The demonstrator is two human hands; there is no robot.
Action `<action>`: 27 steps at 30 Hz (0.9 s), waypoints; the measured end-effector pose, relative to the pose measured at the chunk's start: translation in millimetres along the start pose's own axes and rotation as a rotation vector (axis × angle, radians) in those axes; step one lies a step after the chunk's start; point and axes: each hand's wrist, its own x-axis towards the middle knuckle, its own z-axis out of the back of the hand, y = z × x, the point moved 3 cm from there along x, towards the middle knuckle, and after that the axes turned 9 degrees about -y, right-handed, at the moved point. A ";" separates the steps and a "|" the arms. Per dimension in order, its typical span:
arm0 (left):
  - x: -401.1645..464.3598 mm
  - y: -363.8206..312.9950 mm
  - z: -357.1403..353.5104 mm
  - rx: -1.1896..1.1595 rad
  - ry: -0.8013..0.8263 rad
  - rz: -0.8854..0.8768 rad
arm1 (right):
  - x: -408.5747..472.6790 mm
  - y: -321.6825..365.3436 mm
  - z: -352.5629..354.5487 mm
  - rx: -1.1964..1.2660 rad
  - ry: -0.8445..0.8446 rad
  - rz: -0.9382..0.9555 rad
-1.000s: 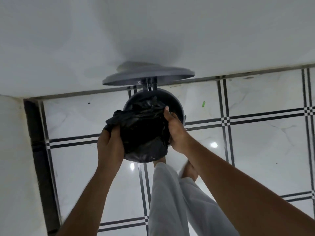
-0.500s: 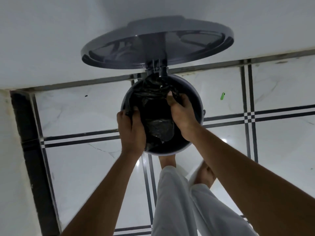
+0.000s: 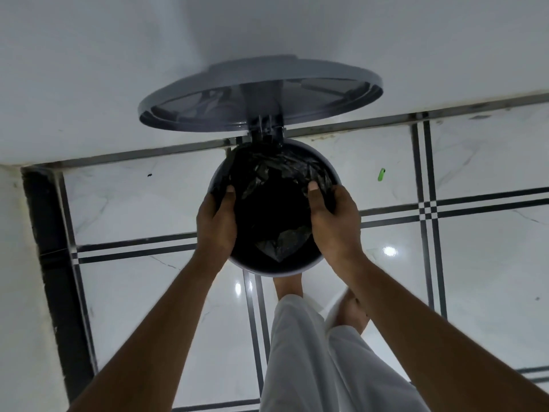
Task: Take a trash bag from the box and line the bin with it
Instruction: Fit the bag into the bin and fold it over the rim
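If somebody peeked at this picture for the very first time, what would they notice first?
Right in the middle, two bare hands, the left hand and the right hand, grip a crinkly black plastic trash bag inside a round grey bin. Above it, the bin's round grey lid stands open against the white wall. A small green bit lies on the shiny white tiled floor, to the right.

I see both arms stretched forward and down, forearms bare. My left grip [image 3: 216, 217] curls at the left, thumb pointing up; my right grip [image 3: 334, 217] mirrors it at the right. Each pinches black plastic. Bare feet below.
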 end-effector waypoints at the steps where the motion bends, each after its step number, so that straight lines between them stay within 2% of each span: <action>1: -4.7 3.5 9.8 0.035 -0.039 -0.033 | -1.0 -2.1 4.8 0.007 -0.028 0.005; 4: -16.1 14.0 42.5 0.077 -0.184 -0.105 | 4.7 -9.9 17.8 0.030 -0.071 -0.073; 7: -18.4 26.9 68.8 0.100 -0.227 0.044 | 13.0 -13.4 25.2 0.115 -0.016 -0.290; 9: -18.0 32.2 77.9 0.064 -0.105 0.226 | 13.3 -15.7 28.7 0.141 0.083 -0.440; 12: -25.7 33.0 80.8 -0.162 0.138 0.513 | 9.1 -23.9 37.7 0.138 0.238 -0.630; 16: -35.6 35.5 74.5 -0.479 0.221 0.624 | -0.5 -38.0 50.0 0.249 0.281 -0.772; 18: -39.5 39.2 70.7 -0.561 0.192 0.621 | 0.7 -47.1 54.8 0.285 0.227 -0.745; 20: -42.9 48.1 68.8 -0.569 0.175 0.609 | 0.7 -51.2 59.9 0.203 0.160 -0.656; 23: -43.7 67.0 67.8 -0.376 0.113 0.562 | 2.4 -62.3 64.8 -0.048 0.057 -0.401; 27: -41.1 80.5 66.9 -0.019 0.001 0.563 | 10.9 -84.4 62.5 -0.301 0.033 -0.039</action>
